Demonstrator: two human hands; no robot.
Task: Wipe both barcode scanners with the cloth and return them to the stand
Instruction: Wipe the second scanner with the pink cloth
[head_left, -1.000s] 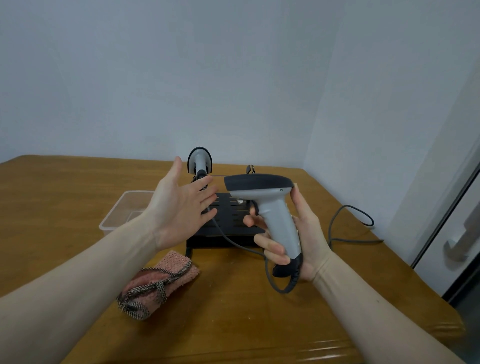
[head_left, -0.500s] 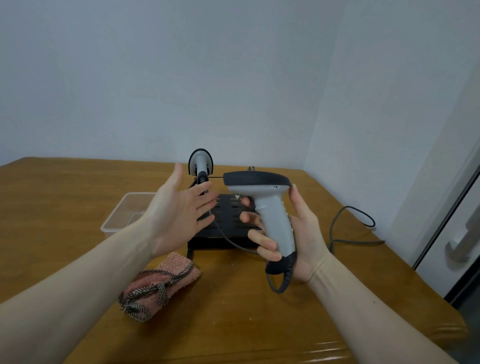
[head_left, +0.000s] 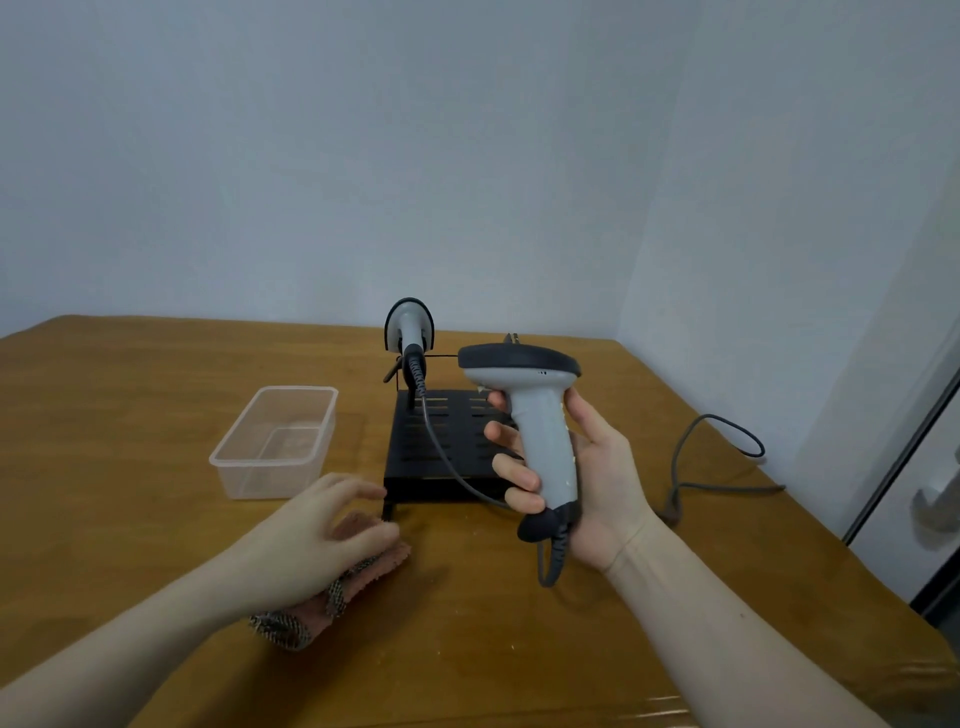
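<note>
i am watching my left hand (head_left: 317, 540) dropping from where it was hovering, palm up near the stand, half a second ago; now it is coming down on the cloth (head_left: 332, 587), which is lying folded on the table (head_left: 130, 395) just in front of the stand's near left corner. its fingers are loosely spread and curling over the pink fabric, touching the top of it, but i am not seeing a real grip closing yet. my right hand (head_left: 587, 467) is holding the first scanner (head_left: 535, 421) upright by its grey handle, fingers wrapped round the front and thumb behind, dark head pointing left, raised over the right side of the black stand (head_left: 441, 447). it is sitting about where it was a moment ago, only slightly lower. its cable (head_left: 717, 467) is hanging from the butt, and i am taking the grey loop on the right of the table to be part of it. the second scanner (head_left: 410, 332) is staying docked at the back of the stand, its coiled lead running forward across the slotted plate. a clear plastic tub (head_left: 275, 441) is sitting left of the stand, apart from everything.

i am reading this as the switch from lifting to wiping: scanner in hand, cloth being collected. no wiping is happening yet, and both returns are pending.
</note>
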